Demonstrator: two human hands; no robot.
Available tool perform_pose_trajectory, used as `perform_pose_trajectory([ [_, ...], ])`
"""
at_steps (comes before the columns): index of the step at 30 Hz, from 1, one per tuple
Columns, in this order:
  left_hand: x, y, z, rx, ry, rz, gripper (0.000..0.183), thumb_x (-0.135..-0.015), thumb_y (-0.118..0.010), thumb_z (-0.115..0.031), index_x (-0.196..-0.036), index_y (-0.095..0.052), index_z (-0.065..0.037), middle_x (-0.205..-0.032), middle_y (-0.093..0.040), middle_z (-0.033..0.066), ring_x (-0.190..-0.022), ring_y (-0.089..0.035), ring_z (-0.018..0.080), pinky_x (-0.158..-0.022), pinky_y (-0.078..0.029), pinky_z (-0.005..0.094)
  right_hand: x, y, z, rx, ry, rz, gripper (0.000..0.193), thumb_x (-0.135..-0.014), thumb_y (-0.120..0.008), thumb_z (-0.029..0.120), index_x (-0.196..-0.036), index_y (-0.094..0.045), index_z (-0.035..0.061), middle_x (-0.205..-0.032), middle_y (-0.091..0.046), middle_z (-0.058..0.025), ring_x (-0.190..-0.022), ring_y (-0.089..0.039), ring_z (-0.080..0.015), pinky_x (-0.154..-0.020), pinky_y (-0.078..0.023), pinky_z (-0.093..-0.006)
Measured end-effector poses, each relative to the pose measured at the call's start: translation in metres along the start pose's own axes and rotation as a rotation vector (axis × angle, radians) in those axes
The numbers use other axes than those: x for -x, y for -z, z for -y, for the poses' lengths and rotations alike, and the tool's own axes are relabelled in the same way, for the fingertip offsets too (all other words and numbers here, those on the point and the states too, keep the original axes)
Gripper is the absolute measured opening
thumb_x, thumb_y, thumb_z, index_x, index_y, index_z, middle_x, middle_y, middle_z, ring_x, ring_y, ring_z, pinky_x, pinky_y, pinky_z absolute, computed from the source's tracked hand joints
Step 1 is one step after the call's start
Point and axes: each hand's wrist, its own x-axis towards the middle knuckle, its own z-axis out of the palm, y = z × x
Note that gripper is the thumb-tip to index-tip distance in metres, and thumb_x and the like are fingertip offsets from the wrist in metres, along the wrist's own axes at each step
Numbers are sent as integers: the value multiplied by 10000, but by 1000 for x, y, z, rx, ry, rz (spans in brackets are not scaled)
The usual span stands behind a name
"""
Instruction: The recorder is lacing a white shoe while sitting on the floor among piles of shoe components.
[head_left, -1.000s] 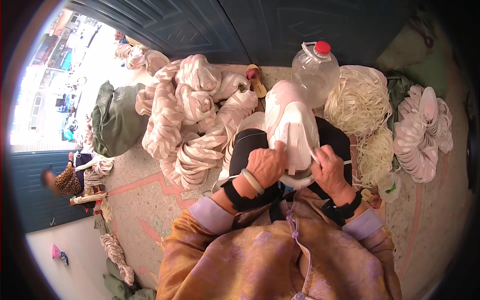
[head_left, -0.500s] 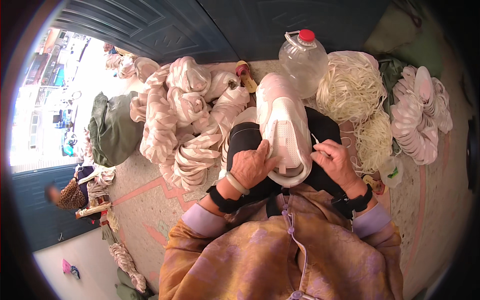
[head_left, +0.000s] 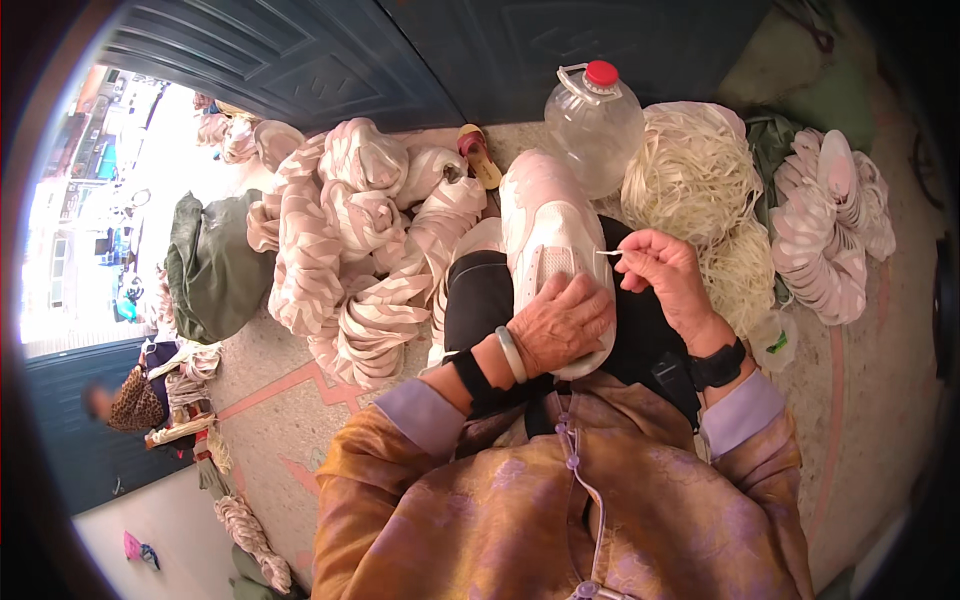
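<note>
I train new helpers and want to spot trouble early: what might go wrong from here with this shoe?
The white lace is pinched only at the right hand's fingertips, so it might slip free.
The shoe appears to rest on the lap with the left hand on it; it could slide if that hand lifts.
The bottle looks close beyond the toe, so a knock might tip it.

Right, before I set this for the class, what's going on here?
A person has a pale shoe across their legs. The left fingers lie over the shoe near its opening. The right fingers pinch a thin white strip, possibly a lace end, by its right side. Beyond, a clear bottle stands beside heaped pale strands.
</note>
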Motion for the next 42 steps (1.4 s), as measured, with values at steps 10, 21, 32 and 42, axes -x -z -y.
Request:
perform_pose_trajectory([
  [10,-17,-13,0,-55,29,25,344,-691,-666,-343,-924,-612,-95,-997,-541,18,-1020,-452,221,-797,-385,403,13,13,-11,-188,80,-171,104,-874,-559,86,-956,-618,62,-727,-598,-13,-537,-464,-30,-484,-376,-164],
  [21,-30,-14,-3,-51,51,82,229,-741,-637,-314,-840,-603,-110,-973,-551,15,-988,-451,236,-805,-356,423,43,5,20,-222,148,-111,175,-901,-576,120,-1048,-620,35,-734,-589,-21,-517,-415,-26,-468,-333,-151],
  [32,-22,-13,-8,95,1,50,441,-661,-693,-236,-1036,-553,-50,-1118,-521,123,-1062,-445,299,-846,-358,454,41,17,4,7,-14,-17,165,-897,-584,157,-998,-625,33,-813,-658,-40,-628,-585,-67,-553,-444,-187],
  [42,17,2,46,309,650,-370,145,-722,-671,-89,-840,-595,-54,-791,-577,74,-706,-563,242,-650,-464,337,-20,-23,-14,466,279,-10,96,-830,-607,87,-832,-608,-9,-667,-607,-51,-580,-527,-110,-560,-442,-262],
])
